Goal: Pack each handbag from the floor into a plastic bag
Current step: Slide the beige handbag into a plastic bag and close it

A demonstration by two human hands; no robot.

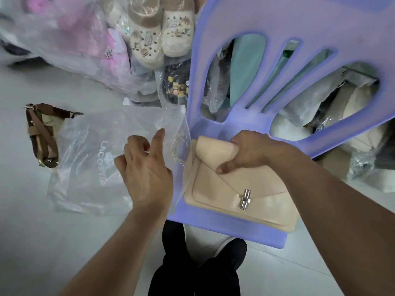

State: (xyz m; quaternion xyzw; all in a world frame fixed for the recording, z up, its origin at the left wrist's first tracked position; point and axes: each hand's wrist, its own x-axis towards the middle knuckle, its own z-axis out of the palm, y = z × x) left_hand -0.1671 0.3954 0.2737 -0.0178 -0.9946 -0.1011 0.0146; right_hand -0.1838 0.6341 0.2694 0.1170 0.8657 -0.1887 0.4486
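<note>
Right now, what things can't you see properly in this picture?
All in the head view:
- brown handbag: its right edge lies under the clear plastic bag.
- beige handbag: upper corner covered by the right hand gripping it.
- left hand: cannot tell whether it pinches the see-through plastic.
- pink bundle, top left: blurred behind wrapping.
- purple chair: cut off by the top edge.

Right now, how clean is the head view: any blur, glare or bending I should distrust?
Head view: the bagged goods upper left are blurred; the purple chair back bows from wide-angle distortion; the clear plastic bag shows faint sheen; the beige handbag and right hand read sharp.
</note>
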